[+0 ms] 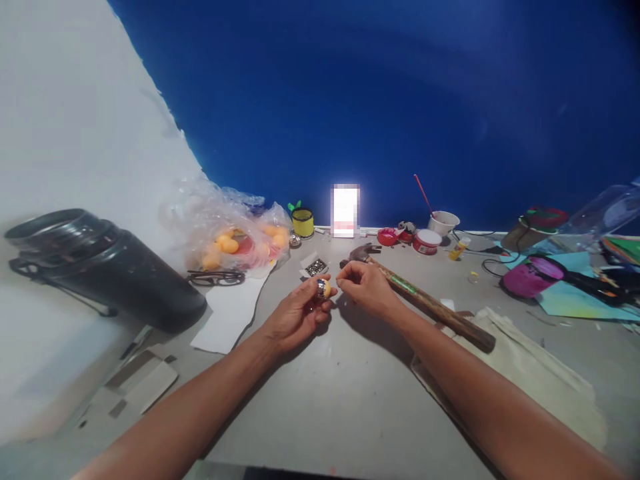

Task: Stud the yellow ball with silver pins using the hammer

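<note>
A small yellow ball [323, 289] partly covered with shiny silver pieces sits between the fingers of my left hand [300, 310]. Just to its right, my right hand [367, 288] is closed, thumb and forefinger pinched together near the ball but apart from it. Whatever that pinch holds, if anything, is too small to make out. Behind my hands lies a little patch of silver mirror-like pieces [317, 267] on pale backing. A hammer [430, 303] with a wooden handle rests beyond and beside my right hand and forearm.
A large black bottle [115, 267], glasses [216, 278] and a plastic bag with orange balls [227, 243] are on the left. At the back stand a yellow cup [303, 223], a bright screen [345, 211] and a white cup [443, 225]. A beige cloth [525, 373] lies right.
</note>
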Demonstrator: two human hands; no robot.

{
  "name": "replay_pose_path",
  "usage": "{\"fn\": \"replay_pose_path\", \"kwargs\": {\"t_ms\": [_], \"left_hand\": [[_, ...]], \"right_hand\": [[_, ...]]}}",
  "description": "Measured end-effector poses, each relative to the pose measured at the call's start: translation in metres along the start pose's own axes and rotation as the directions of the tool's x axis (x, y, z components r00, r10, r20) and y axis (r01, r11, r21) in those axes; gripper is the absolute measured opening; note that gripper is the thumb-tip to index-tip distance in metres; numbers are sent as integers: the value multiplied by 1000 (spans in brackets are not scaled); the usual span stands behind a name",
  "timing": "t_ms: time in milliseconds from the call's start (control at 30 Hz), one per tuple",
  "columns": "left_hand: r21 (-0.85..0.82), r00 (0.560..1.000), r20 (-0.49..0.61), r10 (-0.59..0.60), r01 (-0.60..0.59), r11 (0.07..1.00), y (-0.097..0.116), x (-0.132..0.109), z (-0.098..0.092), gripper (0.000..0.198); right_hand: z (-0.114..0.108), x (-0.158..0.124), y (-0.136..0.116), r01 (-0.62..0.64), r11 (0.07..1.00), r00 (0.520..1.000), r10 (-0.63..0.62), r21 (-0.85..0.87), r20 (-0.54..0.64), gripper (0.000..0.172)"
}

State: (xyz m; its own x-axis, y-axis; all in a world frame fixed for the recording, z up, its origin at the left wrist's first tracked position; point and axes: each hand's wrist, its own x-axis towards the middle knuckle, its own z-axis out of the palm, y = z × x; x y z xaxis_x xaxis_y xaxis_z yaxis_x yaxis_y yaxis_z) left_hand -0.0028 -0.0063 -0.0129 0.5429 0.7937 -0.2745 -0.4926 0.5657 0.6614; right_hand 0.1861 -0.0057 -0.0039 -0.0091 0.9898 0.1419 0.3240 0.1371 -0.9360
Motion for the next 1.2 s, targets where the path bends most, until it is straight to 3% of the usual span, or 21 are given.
{"fn": "replay_pose_path", "kwargs": {"t_ms": [200,333,500,633,800,933,1200], "left_hand": [[20,1000,30,-9,8,1000,-1,-2,1,36],[54,1000,-16,-9,10,999,0,-2,3,33],[96,998,-35,45,-42,995,0,-3,4,33],[64,998,-37,51,-48,997,1,-3,4,25],[27,1000,-7,15,-14,1000,3,-2,1,35],[8,1000,-11,24,-24,1000,3,-1,-1,31],[42,999,7,40,-41,998,4,-2,1,24]], "right_hand": [[-6,5,9,-115,962,990,90,248,113,22],[-9,8,8,-218,892,972,160,396,174,33],[-10,9,8,-288,798,958,227,529,178,42],[-10,10,11,-271,791,962,205,548,179,41],[-11,9,11,-319,747,945,206,583,253,41],[-13,8,9,-358,709,928,198,607,316,40],[-8,3,4,-342,750,928,173,567,332,37]]}}
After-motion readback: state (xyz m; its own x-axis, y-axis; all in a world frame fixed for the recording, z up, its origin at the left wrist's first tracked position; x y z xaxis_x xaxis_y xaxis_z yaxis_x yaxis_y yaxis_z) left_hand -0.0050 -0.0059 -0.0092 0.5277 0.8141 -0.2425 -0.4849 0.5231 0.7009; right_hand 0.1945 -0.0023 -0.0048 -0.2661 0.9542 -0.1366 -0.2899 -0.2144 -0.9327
